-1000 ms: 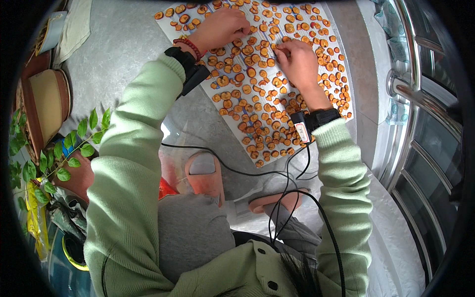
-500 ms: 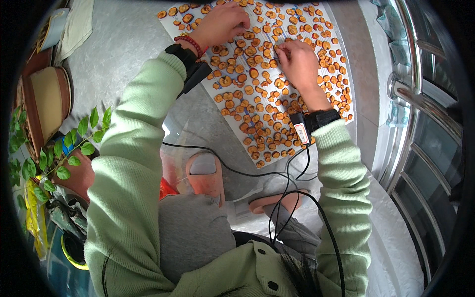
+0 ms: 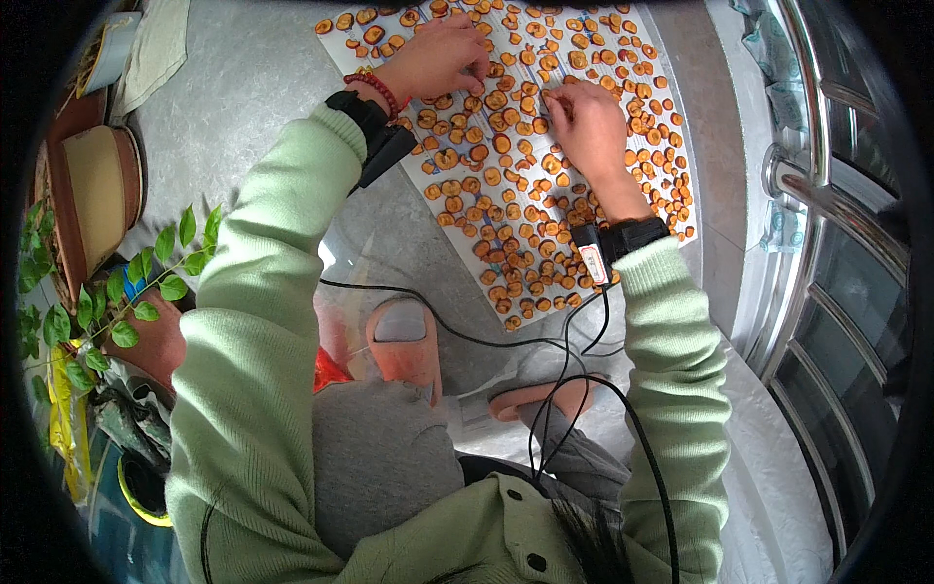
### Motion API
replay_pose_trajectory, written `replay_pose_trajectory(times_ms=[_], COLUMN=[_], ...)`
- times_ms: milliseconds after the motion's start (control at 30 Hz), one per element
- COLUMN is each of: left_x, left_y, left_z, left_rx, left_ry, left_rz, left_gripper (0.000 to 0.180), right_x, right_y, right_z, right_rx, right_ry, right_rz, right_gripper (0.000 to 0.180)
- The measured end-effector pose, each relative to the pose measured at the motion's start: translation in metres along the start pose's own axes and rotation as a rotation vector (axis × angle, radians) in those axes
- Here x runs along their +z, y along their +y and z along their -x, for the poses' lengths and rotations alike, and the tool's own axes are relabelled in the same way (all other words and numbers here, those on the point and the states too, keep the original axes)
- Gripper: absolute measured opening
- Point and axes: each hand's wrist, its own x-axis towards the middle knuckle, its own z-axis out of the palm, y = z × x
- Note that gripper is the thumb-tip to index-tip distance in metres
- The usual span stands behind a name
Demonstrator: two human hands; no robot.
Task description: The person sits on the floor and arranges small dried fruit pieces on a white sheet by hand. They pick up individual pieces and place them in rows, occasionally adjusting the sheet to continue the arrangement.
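Your slices (image 3: 502, 143), orange-fleshed with dark rims, lie spread over a pale printed sheet (image 3: 459, 172) on the grey floor (image 3: 243, 88). They look thin and light, probably leathery and a little tacky rather than slippery, and may tear if pulled from the middle; best taken by the rim, between thumb and forefinger. Your left hand (image 3: 440, 60) is over the sheet's far part with fingers curled; your right hand (image 3: 589, 127) has thumb and forefinger drawn together; whether either grips a slice, I cannot tell. You have two hands, one sheet, two pinkish slippers (image 3: 401, 361) and well over a hundred slices, too crowded to count exactly
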Motion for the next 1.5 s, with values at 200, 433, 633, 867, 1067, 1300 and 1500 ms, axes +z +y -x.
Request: replay_pose_trajectory(times_ms=[200,433,633,867,1067,1300,1500], left_x=[0.001,0.009,0.018,0.020,0.015,0.011,0.011], left_y=[0.002,0.017,0.029,0.030,0.036,0.039,0.035], left_z=[0.000,-0.003,0.000,-0.001,0.002,-0.001,0.002], left_rx=[-0.055,-0.006,0.150,0.161,0.157,0.142,0.085], left_ry=[0.002,-0.107,0.042,0.045,0.030,-0.120,0.116], left_rz=[0.018,-0.066,-0.197,-0.257,-0.282,-0.340,-0.141], left_gripper=[0.015,0.019,0.021,0.016,0.016,0.018,0.013], right_x=[-0.002,-0.001,-0.003,-0.008,-0.012,-0.011,-0.008], right_y=[-0.002,-0.004,-0.002,-0.002,-0.005,-0.011,-0.018], right_z=[0.002,0.003,0.006,0.008,0.011,0.018,0.025], right_rx=[0.025,0.000,0.003,-0.018,-0.014,0.002,-0.016], right_ry=[-0.022,-0.001,0.003,0.004,0.025,-0.031,-0.013], right_rz=[-0.016,-0.028,-0.025,-0.017,-0.019,-0.036,-0.057], right_gripper=[0.007,0.007,0.007,0.008,0.007,0.009,0.006])
